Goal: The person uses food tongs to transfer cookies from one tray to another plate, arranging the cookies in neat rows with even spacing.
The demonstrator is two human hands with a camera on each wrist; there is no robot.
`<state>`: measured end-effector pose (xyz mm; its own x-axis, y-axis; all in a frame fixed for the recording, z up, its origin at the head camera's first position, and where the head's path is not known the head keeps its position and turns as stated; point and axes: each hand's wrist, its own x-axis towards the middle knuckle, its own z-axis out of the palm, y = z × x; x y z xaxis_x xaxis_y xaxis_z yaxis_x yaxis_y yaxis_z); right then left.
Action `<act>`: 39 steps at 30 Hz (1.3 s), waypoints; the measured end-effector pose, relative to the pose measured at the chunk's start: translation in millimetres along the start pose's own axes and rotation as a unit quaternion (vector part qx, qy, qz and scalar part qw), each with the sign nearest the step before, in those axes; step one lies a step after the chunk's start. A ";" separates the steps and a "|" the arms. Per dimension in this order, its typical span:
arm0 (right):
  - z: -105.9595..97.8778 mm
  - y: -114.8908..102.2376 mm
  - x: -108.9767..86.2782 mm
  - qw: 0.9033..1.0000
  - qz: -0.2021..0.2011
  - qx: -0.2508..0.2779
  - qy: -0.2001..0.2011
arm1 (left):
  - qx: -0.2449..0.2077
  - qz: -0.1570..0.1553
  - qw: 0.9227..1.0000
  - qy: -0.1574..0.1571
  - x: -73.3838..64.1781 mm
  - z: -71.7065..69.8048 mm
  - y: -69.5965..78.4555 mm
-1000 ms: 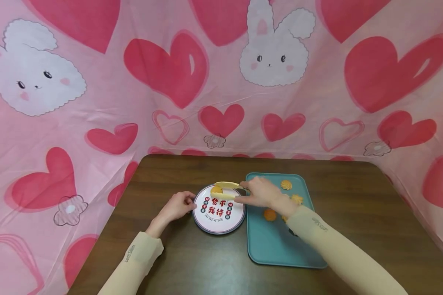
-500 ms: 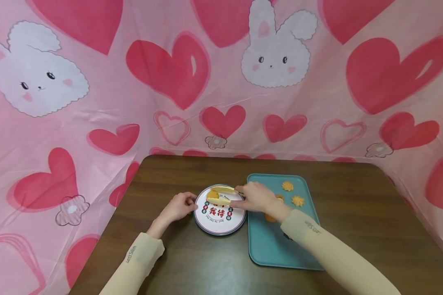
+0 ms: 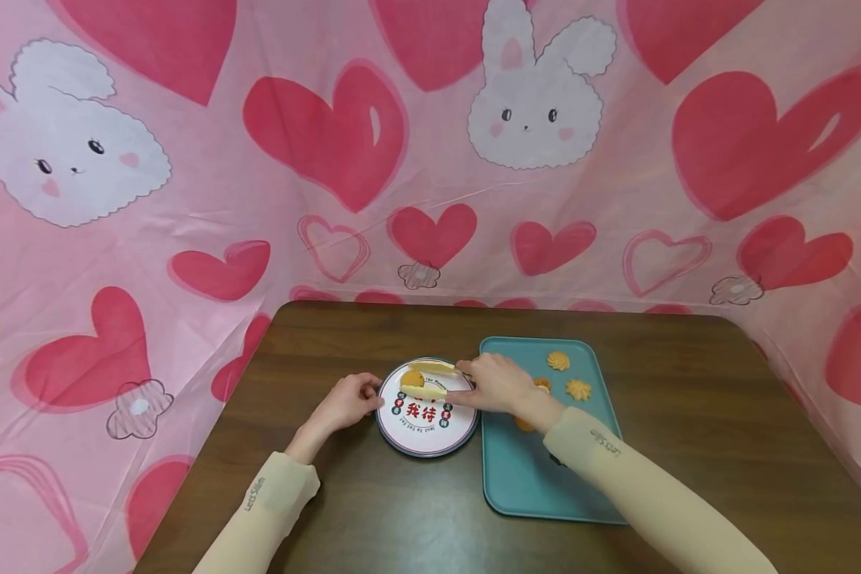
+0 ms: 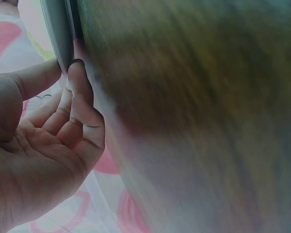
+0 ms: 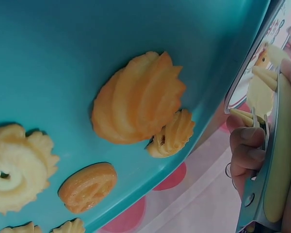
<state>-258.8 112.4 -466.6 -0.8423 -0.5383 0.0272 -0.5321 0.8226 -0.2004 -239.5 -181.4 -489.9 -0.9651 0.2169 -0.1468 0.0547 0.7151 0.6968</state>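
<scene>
We've got yellow-and-silver tongs (image 5: 280,160): metal frame, matt plastic-looking inlay. White round plate (image 3: 427,440): smooth. Teal rectangular tray (image 3: 527,486): smooth, plastic-looking, soft sheen. Brown wood-grain table (image 3: 373,510): satin. Pink heart-print cloth backdrop (image 3: 430,175): creased.

Golden cookie (image 3: 412,379) between pale-yellow tongs (image 3: 427,394), perhaps touching the plate (image 3: 436,442) beneath, round, white, red-lettered

The left sleeve (image 3: 267,496) and the right sleeve (image 3: 642,484) each read "Let's Slim" in dark print. The plate (image 3: 446,438) shows the large red characters "我待"; those above are partly covered, and its smaller print is too tiny to read surely.
</scene>
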 end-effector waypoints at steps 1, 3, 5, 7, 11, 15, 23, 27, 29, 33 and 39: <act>-0.1 -0.3 0.3 1.000 0.003 -0.001 -0.002 | 0.001 0.001 1.000 0.000 -0.5 -0.2 0.1; -0.1 -0.8 1.0 1.000 0.007 -0.003 -0.008 | 0.002 0.000 1.000 0.001 -0.8 -0.2 -0.1; 0.2 -1.4 1.5 1.000 0.009 -0.010 -0.011 | 0.003 -0.001 1.000 0.001 -1.0 0.1 -0.4; 0.7 -1.9 1.8 1.000 0.009 -0.016 -0.012 | 0.004 -0.002 1.000 0.002 -1.2 0.6 -0.4; 1.4 -2.4 1.6 1.000 0.008 -0.018 -0.009 | 0.002 -0.002 1.000 0.003 -1.5 1.4 -0.7; 0.2 -1.4 0.6 1.000 0.008 -0.014 0.002 | 0.000 0.003 1.000 0.004 -1.7 2.0 -2.1; -12.2 5.1 -3.7 0.999 0.029 0.018 0.000 | -0.002 -0.002 1.000 0.003 -2.0 0.6 -3.6; -20.4 14.5 -10.3 0.999 0.028 0.023 0.021 | -0.007 -0.011 1.000 0.000 -2.0 0.2 -2.5; -24.2 21.2 -14.3 0.999 0.026 0.029 0.034 | -0.005 -0.008 1.000 0.000 -1.7 0.1 -2.3; -31.9 35.9 -23.4 0.996 0.041 0.063 0.039 | -0.002 -0.006 1.000 -0.002 -0.6 0.4 -2.0; -41.3 59.6 -41.1 0.992 0.085 0.078 0.046 | -0.007 -0.008 1.000 -0.007 0.5 0.1 -1.5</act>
<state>-259.5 191.1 -439.2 -0.9269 -0.3690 0.0687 -0.3681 0.8580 -0.3582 -240.1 -182.2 -491.0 -0.9620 0.2152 -0.1681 0.0356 0.7091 0.7042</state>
